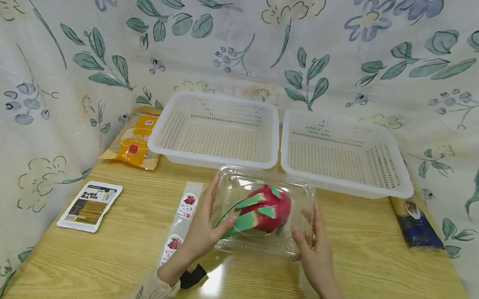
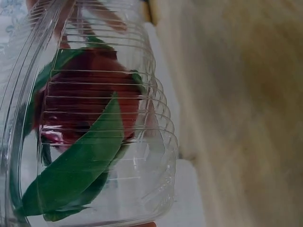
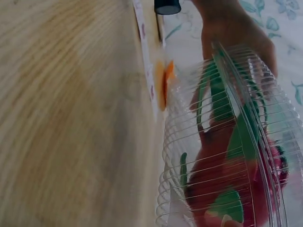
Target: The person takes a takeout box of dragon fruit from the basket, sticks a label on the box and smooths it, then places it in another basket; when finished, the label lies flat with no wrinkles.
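A clear plastic clamshell box (image 1: 302, 194) lies on the wooden table (image 1: 114, 251) near its middle. Inside is a red dragon fruit (image 1: 269, 208) with green scales. My left hand (image 1: 213, 212) grips the box's left end, thumb on the lid. My right hand (image 1: 309, 231) grips the right end, thumb on the front corner. The left wrist view shows the ribbed box wall (image 2: 156, 156) and the fruit (image 2: 90, 109) close up. In the right wrist view I see the box (image 3: 189, 142), the fruit (image 3: 222, 170) and the left hand (image 3: 232, 33) behind it.
Two white slotted baskets (image 1: 212, 159) (image 1: 344, 185) stand side by side behind the box. A printed label strip (image 1: 183, 219) lies left of the box. An orange packet (image 1: 137, 141) and a white packet (image 1: 89, 204) lie at left, and a dark blue packet (image 1: 418, 222) at right. Floral cloth surrounds the table.
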A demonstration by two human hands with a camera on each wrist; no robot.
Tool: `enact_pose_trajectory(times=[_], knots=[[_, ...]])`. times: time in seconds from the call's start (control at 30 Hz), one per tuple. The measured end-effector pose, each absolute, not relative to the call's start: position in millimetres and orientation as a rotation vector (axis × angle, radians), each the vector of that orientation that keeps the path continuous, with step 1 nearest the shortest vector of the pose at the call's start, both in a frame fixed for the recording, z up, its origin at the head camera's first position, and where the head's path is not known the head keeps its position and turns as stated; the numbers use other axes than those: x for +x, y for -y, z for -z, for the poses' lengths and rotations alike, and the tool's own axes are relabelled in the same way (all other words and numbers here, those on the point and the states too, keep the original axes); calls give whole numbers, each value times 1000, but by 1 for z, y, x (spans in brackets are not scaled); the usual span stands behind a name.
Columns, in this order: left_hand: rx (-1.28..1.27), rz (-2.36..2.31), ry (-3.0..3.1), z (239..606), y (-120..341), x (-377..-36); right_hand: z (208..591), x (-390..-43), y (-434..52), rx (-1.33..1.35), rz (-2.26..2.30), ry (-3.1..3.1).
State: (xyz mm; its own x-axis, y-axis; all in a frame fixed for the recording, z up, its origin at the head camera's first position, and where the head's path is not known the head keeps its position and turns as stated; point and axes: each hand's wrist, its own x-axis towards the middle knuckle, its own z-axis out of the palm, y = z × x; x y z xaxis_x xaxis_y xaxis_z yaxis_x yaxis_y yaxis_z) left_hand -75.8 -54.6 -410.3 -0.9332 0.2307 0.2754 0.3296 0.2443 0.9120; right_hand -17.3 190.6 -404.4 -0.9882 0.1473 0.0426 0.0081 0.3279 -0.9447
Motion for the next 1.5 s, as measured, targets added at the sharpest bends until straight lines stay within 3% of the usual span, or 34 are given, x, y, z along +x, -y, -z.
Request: enact_pose_trajectory(times=[0.23,0.8,1.4,1.5], knots=[[-423,1770,2511,424,56,-67,413,-9,-187,-316,-1758,2536],[-329,1778,2658,434,60,-66,428,-1,-184,-438,-1768,2558],[-348,1977,2632,433,76,-69,431,4,-190,-363,-1700,2660],[-257,1946,2556,431,87,-73,430,4,-191,-341,-1708,2673]])
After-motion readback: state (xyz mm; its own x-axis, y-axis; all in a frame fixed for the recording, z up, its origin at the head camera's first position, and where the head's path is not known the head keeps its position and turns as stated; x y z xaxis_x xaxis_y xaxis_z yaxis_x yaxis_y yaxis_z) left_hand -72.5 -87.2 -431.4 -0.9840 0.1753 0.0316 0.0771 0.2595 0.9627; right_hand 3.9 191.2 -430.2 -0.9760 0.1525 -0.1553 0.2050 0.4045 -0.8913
